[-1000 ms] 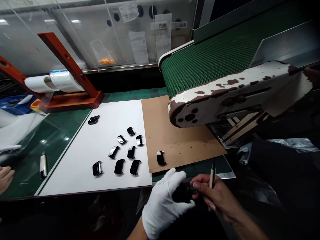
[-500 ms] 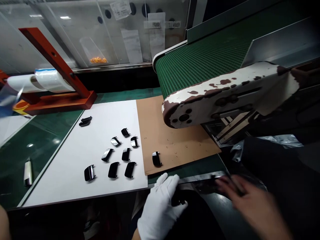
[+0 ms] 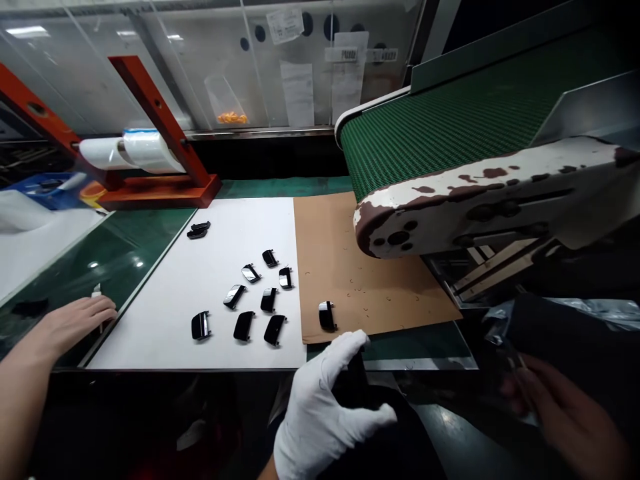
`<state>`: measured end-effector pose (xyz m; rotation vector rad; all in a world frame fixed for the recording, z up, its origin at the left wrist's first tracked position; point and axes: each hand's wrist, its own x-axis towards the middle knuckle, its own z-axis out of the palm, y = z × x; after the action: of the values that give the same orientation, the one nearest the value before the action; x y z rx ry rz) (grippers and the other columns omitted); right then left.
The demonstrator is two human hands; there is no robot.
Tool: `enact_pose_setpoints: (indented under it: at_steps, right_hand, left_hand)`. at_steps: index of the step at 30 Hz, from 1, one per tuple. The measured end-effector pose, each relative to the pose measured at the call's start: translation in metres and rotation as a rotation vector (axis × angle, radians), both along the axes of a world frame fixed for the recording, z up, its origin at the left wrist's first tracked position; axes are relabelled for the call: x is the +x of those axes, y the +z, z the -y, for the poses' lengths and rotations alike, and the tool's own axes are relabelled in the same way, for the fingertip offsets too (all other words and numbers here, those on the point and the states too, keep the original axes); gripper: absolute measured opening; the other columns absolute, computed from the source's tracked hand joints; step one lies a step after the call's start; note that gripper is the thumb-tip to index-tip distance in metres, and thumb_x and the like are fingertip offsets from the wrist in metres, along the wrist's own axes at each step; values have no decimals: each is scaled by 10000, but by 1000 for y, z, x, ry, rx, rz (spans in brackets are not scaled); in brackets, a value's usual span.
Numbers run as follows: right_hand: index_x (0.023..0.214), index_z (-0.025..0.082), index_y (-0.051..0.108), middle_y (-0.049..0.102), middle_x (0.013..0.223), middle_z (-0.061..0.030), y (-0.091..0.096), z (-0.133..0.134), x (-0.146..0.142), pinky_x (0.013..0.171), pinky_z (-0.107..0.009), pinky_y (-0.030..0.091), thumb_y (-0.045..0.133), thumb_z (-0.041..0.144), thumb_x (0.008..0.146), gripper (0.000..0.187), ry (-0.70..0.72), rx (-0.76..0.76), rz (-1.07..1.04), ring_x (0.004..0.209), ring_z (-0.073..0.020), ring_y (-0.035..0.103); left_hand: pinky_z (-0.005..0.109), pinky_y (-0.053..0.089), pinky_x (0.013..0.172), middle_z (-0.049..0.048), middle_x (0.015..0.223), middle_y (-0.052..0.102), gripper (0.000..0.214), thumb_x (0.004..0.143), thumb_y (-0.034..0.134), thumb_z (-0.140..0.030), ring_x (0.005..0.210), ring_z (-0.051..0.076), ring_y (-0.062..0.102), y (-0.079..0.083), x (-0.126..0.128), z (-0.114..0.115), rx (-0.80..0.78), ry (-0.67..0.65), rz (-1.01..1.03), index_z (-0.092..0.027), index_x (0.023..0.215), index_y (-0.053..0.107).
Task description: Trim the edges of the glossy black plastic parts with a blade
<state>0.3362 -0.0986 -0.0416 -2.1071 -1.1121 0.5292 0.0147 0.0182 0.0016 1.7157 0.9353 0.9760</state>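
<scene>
My left hand (image 3: 327,407) wears a white glove and is curled around a dark, glossy object (image 3: 354,381), probably a black piece, partly hidden by the fingers. My bare right hand (image 3: 565,420) lies dim at the lower right, and I cannot tell what it holds. Several glossy black pieces (image 3: 243,326) lie on a white board (image 3: 250,217). Another black piece (image 3: 327,316) sits on a brown cardboard sheet (image 3: 345,260), just above my gloved fingertips. A co-worker's bare hand (image 3: 75,325) rests at the left, on a white-capped marker (image 3: 97,291).
A green mesh conveyor belt (image 3: 440,133) with a chipped white side frame (image 3: 480,200) overhangs the cardboard at the right. Behind the board stands a red stand (image 3: 160,190) carrying white film rolls (image 3: 145,152). Green matting (image 3: 120,267) lies to the left.
My right hand has moved from beside the gloved hand to the lower right. A co-worker's hand has come in from the left onto the marker. The black pieces have stayed put.
</scene>
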Motion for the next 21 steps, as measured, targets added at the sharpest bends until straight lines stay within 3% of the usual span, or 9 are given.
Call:
enact_pose_setpoints:
  at_steps: [3,6,8,10,14,21]
  right_hand:
    - [1001,245,627,709,791,-40,20,-27,-49,709,-329,552,476,537,901,344,247,-28,-150,726,-227,680]
    - [1016,247,575,648,793,-32,49,-48,-87,659,-312,505,323,542,958,392,483,-65,-187,745,-220,637]
    - [1058,245,533,618,791,-25,67,-56,-107,630,-319,474,319,712,876,545,660,-88,-140,696,-219,605]
    - [978,237,519,583,739,-9,80,-62,-122,584,-314,434,312,859,736,698,781,-110,-65,635,-210,565]
    - [761,242,416,558,662,-3,87,-71,-140,509,-296,323,387,916,621,689,852,-137,98,559,-196,521]
    - [762,249,422,609,679,-19,83,-74,-142,514,-303,319,567,847,596,638,866,-217,203,568,-223,572]
  left_hand:
    - [271,510,1000,26,1171,681,734,621,860,-200,1080,211,655,3,-1,4,-46,-26,62,-245,1286,554]
    - [244,514,985,31,1152,688,752,613,862,-201,1055,208,665,7,-1,8,-58,-29,80,-231,1296,548]
    - [232,532,955,43,1153,689,761,619,860,-231,1035,209,675,10,-1,10,-50,-16,75,-213,1308,537]
    - [231,548,929,56,1157,688,768,636,853,-283,1015,212,683,11,-2,12,-35,-1,55,-195,1324,523]
    - [258,555,932,66,1164,686,802,667,824,-444,1015,222,684,10,-4,15,-30,6,56,-187,1350,494]
    - [244,540,952,45,1149,691,804,656,840,-416,1035,215,677,8,-5,18,-89,-24,125,-198,1348,492]
